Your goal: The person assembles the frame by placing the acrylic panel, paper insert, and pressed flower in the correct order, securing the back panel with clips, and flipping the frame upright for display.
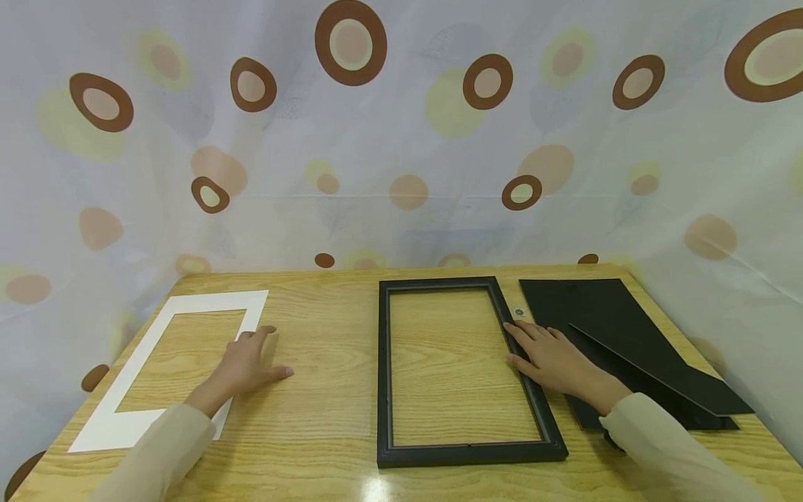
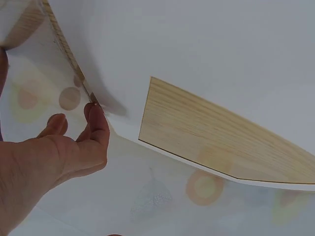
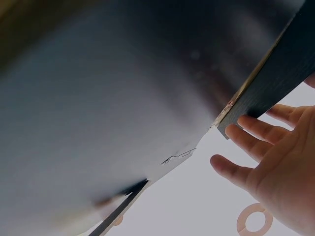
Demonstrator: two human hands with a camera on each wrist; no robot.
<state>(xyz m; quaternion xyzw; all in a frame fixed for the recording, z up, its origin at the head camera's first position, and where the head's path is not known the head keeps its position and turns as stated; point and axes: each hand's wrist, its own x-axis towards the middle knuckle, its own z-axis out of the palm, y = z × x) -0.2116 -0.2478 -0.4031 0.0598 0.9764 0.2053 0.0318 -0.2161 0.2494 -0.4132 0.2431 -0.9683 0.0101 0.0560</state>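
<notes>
My left hand [image 1: 247,364] is at the right edge of a white picture mat [image 1: 125,429], thumb and index finger spread apart. Between the mat and the frame lies what looks like a faint clear sheet [image 1: 332,397]. In the left wrist view, the fingertips [image 2: 95,109] are by a thin edge alongside the mat; whether they touch it I cannot tell. A black picture frame [image 1: 470,454] lies flat in the middle with no panel inside. On its right side bar rests my right hand [image 1: 552,359], fingers extended; the right wrist view shows fingertips [image 3: 246,123] against that bar.
Black backing board [image 1: 577,300] lies at the right, with a folded-out flap [image 1: 677,369] standing tilted on it. A small round mark or sticker [image 1: 518,312] is beside the frame. A patterned curtain [image 1: 401,139] closes off the back and sides of the wooden table [image 1: 301,474].
</notes>
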